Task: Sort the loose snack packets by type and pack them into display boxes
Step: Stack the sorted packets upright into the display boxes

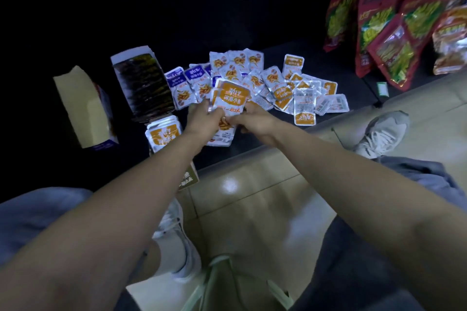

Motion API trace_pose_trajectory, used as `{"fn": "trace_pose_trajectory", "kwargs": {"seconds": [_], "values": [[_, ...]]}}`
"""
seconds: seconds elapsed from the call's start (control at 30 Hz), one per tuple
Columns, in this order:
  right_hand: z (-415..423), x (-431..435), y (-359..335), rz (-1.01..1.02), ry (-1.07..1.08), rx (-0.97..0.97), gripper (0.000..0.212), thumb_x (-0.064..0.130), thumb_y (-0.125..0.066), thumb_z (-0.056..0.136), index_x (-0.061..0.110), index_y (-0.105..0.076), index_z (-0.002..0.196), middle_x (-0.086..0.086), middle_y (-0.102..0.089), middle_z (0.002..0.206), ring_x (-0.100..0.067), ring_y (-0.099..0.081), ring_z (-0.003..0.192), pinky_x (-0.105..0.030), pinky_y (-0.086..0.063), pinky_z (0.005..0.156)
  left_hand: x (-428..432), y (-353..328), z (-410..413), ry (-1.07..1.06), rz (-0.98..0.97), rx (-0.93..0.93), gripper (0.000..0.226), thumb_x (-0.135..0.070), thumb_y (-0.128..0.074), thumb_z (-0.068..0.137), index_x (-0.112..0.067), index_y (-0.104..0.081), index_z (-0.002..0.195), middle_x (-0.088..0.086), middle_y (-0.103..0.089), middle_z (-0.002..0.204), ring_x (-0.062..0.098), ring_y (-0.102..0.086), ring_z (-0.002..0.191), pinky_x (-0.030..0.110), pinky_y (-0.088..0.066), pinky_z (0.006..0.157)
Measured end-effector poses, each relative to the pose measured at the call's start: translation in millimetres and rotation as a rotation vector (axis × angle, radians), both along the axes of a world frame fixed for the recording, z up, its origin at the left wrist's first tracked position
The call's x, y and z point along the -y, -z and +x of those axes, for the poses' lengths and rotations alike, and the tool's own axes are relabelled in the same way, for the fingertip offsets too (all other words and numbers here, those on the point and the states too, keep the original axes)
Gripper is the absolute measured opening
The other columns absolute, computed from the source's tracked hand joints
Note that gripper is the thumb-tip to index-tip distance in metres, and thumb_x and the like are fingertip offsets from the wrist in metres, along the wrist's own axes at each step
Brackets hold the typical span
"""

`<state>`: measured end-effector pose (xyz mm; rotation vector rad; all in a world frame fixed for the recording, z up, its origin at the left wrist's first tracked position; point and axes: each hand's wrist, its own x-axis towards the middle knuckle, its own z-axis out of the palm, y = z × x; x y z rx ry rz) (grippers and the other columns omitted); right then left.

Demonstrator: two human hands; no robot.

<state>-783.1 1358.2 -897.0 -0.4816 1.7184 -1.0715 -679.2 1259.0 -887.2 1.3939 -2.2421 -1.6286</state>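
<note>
Display box point(132, 55) stands full of dark packets point(144, 86).

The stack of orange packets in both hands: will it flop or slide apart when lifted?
Probably slippery: the orange packets have shiny foil faces, and the stack fans out above the left hand and right hand. Likely light and floppy, since each is a thin flat pouch. With the grip only at the lower edge, the tops may splay.

Likely small shop or stockroom, dim: glossy beige floor tiles point(252, 182), low dark platform point(298, 58) strewn with many identical snack packets point(267, 81), open display boxes point(86, 108), heaped large red snack bags point(384, 33) at right.
</note>
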Motion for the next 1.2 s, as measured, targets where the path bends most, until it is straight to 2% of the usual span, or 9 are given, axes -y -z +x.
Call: {"fn": "trace_pose_trajectory", "kwargs": {"seconds": [0.1, 0.23, 0.3, 0.57, 0.7, 0.8, 0.97, 1.07, 1.2], "values": [[21.5, 11.7, -19.9, -0.074, -0.002, -0.01, 0.018, 0.007, -0.061, 0.092, 0.024, -0.056, 0.089, 0.006, -0.066, 0.091, -0.01, -0.059, 0.082, -0.023, -0.042, 0.066, 22.9, -18.6, 35.1, 0.022, -0.182, 0.017, 0.041, -0.034, -0.044, 0.09, 0.002, -0.062, 0.1, 0.025, -0.048, 0.112, 0.032, -0.054, 0.097, 0.037, -0.047, 0.078], [56.3, 33.4, -37.4, -0.136, 0.002, 0.028, 0.02, 0.001, -0.057, 0.093, 0.021, -0.054, 0.087, 0.004, -0.065, 0.091, -0.007, -0.061, 0.08, -0.017, -0.047, 0.061, 48.8, -32.7, 86.4, -0.176, -0.231, -0.002, 0.031, -0.026, -0.042, 0.097, -0.01, -0.064, 0.112, 0.006, -0.058, 0.116, 0.019, -0.058, 0.087, 0.027, -0.048, 0.067], [71.3, 44.2, -40.5, -0.152, 0.007, 0.033, 0.019, 0.0, -0.057, 0.093, 0.018, -0.055, 0.088, -0.001, -0.066, 0.097, -0.009, -0.063, 0.082, -0.017, -0.05, 0.061, 54.9, -29.0, 108.0, -0.23, -0.237, 0.072, 0.027, -0.019, -0.043, 0.098, -0.01, -0.062, 0.115, 0.007, -0.061, 0.113, 0.025, -0.059, 0.098, 0.028, -0.045, 0.076], [103.0, 63.6, -13.6, 0.049, -0.069, -0.123, 0.022, 0.006, -0.067, 0.087, 0.014, -0.057, 0.105, -0.009, -0.065, 0.119, -0.024, -0.06, 0.113, -0.038, -0.049, 0.098, 43.8, -7.3, 139.7, -0.261, 0.28, 0.093, 0.036, -0.019, -0.04, 0.099, -0.02, -0.048, 0.134, 0.011, -0.06, 0.123, 0.031, -0.059, 0.107, 0.043, -0.051, 0.086], [105.0, 65.5, -2.9, 0.206, -0.214, -0.451, 0.037, 0.024, -0.071, 0.086, 0.019, -0.059, 0.121, -0.01, -0.045, 0.129, -0.026, -0.03, 0.127, -0.039, -0.032, 0.108, 41.6, -0.9, 135.0, -0.222, 0.318, 0.09, 0.034, -0.021, -0.04, 0.1, -0.025, -0.048, 0.133, 0.007, -0.065, 0.112, 0.027, -0.062, 0.1, 0.044, -0.052, 0.089], [109.0, 63.4, -4.7, 0.207, -0.219, -0.451, 0.059, 0.02, -0.071, 0.085, 0.02, -0.042, 0.137, -0.012, -0.03, 0.134, -0.03, -0.033, 0.129, -0.038, -0.036, 0.108, 41.0, -0.1, 132.6, -0.208, 0.305, 0.072, 0.031, -0.024, -0.041, 0.101, -0.028, -0.046, 0.132, 0.0, -0.064, 0.099, 0.021, -0.061, 0.09, 0.043, -0.052, 0.088], [114.4, 59.4, -8.1, 0.142, -0.232, -0.213, 0.102, 0.01, -0.064, 0.089, 0.028, 0.015, 0.151, -0.009, -0.003, 0.155, -0.03, -0.031, 0.138, -0.034, -0.04, 0.097, 42.1, 0.5, 133.5, -0.152, 0.262, 0.04, 0.046, -0.02, -0.049, 0.097, -0.038, -0.037, 0.138, 0.0, -0.061, 0.116, 0.021, -0.059, 0.097, 0.038, -0.05, 0.081], [112.5, 59.6, -11.2, 0.167, -0.316, -0.255, 0.076, 0.011, -0.056, 0.093, 0.025, -0.011, 0.153, -0.012, -0.015, 0.152, -0.03, -0.032, 0.138, -0.039, -0.036, 0.105, 40.5, 0.1, 134.1, -0.151, 0.265, 0.041, 0.048, -0.02, -0.052, 0.097, -0.036, -0.037, 0.14, 0.001, -0.06, 0.121, 0.02, -0.058, 0.096, 0.034, -0.05, 0.077], [106.8, 58.2, -12.1, 0.23, -0.35, -0.258, 0.079, 0.017, -0.057, 0.094, 0.032, -0.008, 0.154, -0.011, -0.017, 0.153, -0.031, -0.037, 0.135, -0.039, -0.038, 0.106, 39.4, -3.4, 135.6, -0.127, 0.264, 0.054, 0.048, -0.017, -0.048, 0.098, -0.035, -0.036, 0.141, 0.003, -0.059, 0.127, 0.019, -0.057, 0.097, 0.035, -0.049, 0.077]]}}
